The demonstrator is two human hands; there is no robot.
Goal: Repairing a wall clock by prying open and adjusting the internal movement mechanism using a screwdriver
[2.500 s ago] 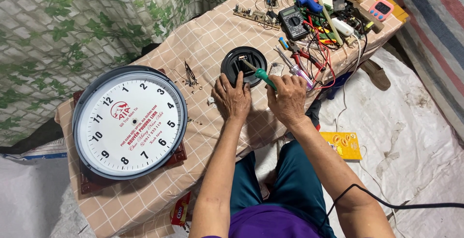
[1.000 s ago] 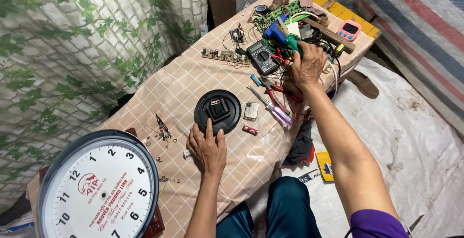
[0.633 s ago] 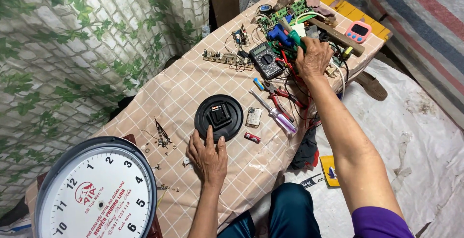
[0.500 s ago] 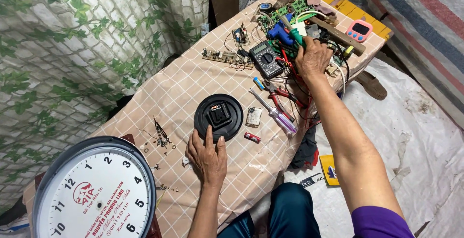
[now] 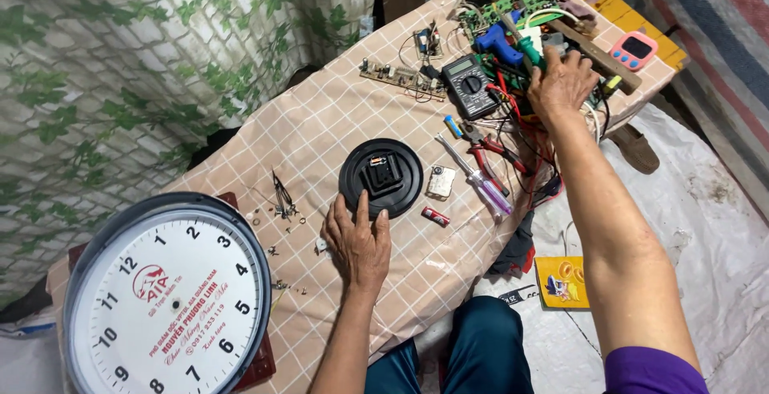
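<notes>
My left hand point(image 5: 358, 239) lies flat on the checked tablecloth point(image 5: 336, 118), fingers spread, its fingertips touching the near rim of a round black clock back point(image 5: 381, 178) with a square movement in its middle. My right hand point(image 5: 561, 82) reaches far to the back right into a heap of tools and wires, and its fingers are closed around a green-handled screwdriver point(image 5: 522, 43). A small silver movement part point(image 5: 441, 181) and a short red battery point(image 5: 435, 216) lie just right of the black disc.
A large white-faced wall clock point(image 5: 164, 298) sits at the front left. Clock hands and small screws point(image 5: 282, 198) lie between it and the disc. A multimeter point(image 5: 470, 85), pliers, screwdrivers point(image 5: 479, 176), circuit boards, a hammer and a pink timer point(image 5: 633, 50) crowd the far right.
My right hand left the black disc, carried the green screwdriver to the tool heap at the back right and stays there. My left hand slid back to the disc's near rim.
</notes>
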